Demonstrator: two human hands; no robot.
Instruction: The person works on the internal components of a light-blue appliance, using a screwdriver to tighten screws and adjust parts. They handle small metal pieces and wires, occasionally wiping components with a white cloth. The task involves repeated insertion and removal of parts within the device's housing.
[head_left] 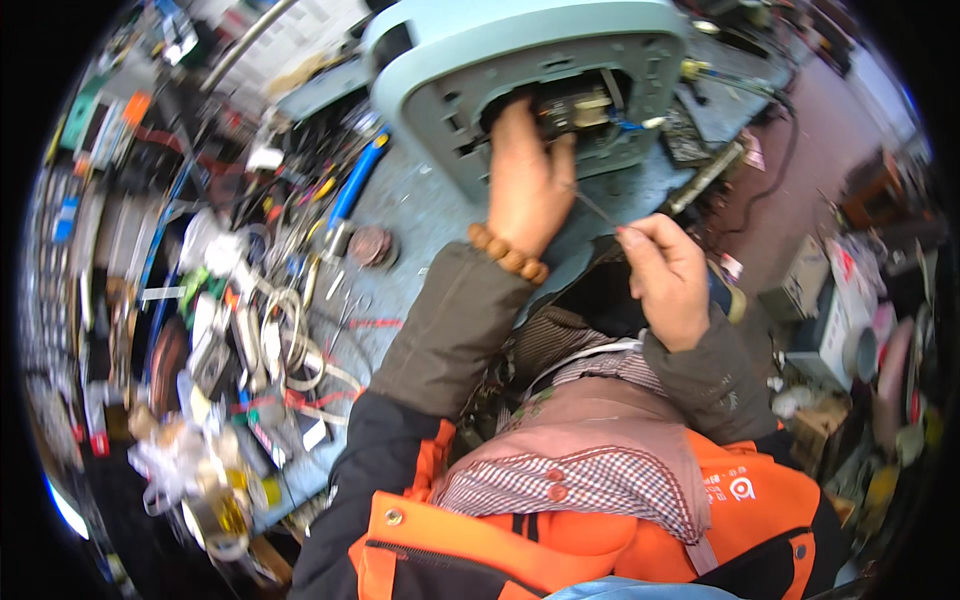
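A pale blue-green plastic housing [530, 35] of an appliance stands on the bench in front of me, its open underside facing me. My left hand [528, 185] reaches into the opening; its fingertips are hidden inside, beside a dark inner part [572, 108] with a pale block. A blue and white wire connector [640, 125] sticks out at the opening's right. To the right and nearer, my right hand [672, 285] pinches the reddish end of a thin wire-like strand [597, 211] that runs up toward my left hand. Where its far end goes is unclear.
On the bench's left lie a blue-handled tool [357, 180], a round reddish-brown tin [373, 247], and coiled white cables [285, 335] among dense clutter. At right, a long metal bar [708, 175] lies by the bench edge. Boxes [825, 335] stand on the floor beyond.
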